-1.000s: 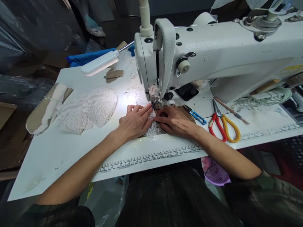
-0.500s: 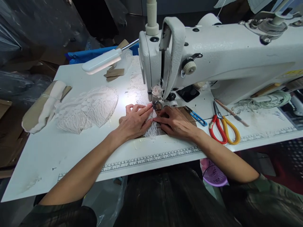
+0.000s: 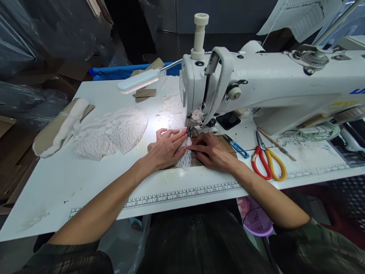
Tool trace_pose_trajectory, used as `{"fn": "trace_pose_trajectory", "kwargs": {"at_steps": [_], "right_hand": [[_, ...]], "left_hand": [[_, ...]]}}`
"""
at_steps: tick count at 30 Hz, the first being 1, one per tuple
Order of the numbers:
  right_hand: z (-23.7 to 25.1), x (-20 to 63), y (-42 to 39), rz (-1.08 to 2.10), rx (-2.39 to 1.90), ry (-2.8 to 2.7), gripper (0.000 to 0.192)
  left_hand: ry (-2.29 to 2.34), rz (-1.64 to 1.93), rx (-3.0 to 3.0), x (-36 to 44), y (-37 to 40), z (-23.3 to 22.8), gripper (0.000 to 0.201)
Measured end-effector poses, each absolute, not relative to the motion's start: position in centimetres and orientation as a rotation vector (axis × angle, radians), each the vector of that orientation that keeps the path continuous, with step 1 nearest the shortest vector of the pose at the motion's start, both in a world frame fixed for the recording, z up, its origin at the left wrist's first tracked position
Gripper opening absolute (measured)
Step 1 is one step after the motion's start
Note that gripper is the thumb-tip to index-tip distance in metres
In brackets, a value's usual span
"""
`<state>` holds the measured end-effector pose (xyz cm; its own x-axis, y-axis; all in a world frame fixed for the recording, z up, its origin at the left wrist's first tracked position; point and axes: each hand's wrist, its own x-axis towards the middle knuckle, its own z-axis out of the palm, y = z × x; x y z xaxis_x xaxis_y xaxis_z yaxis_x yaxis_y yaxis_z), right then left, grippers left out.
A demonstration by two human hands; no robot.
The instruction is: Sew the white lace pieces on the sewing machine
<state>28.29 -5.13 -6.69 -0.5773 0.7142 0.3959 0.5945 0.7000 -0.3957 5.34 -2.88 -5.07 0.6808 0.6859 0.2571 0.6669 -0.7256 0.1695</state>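
A strip of white lace [image 3: 184, 159] lies under the presser foot of the sewing machine [image 3: 208, 85], over a brown sheet. My left hand [image 3: 167, 149] rests flat on the lace from the left, fingers stretched out toward the foot. On the right, my right hand [image 3: 209, 151] has its fingers curled, with the fingertips pinched at the lace's right edge. The needle area is partly hidden by the fingers and the machine head. More lace runs back behind the foot.
Left of my hands lie folded lace pieces [image 3: 114, 131] and a tied fabric bundle [image 3: 64, 125]. To the right are blue thread snips [image 3: 238, 146], scissors [image 3: 268, 158] and a thin brush-like stick [image 3: 276, 144]. A lamp [image 3: 139, 80] hangs at the back left. A ruler tape [image 3: 182, 193] runs along the front edge.
The camera view has tilted up slightly, so the scene sits lower and more of the machine shows. Both hands stay on the lace in nearly the same place by the foot.
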Motion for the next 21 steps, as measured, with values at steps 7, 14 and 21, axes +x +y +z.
{"fn": "trace_pose_trajectory", "kwargs": {"at_steps": [7, 14, 21], "right_hand": [[-6.7, 28.6, -5.0, 0.306, -0.956, -2.400, 0.034], [-5.9, 28.5, -5.4, 0.218, -1.097, -2.489, 0.033], [-5.8, 28.3, -5.4, 0.234, -1.141, -2.519, 0.037]], "left_hand": [[1.154, 0.553, 3.006, 5.9, -3.6, -4.8, 0.034], [0.980, 0.592, 3.089, 5.7, -3.1, -4.5, 0.026], [1.019, 0.470, 3.076, 5.8, -2.8, -4.2, 0.029]]}}
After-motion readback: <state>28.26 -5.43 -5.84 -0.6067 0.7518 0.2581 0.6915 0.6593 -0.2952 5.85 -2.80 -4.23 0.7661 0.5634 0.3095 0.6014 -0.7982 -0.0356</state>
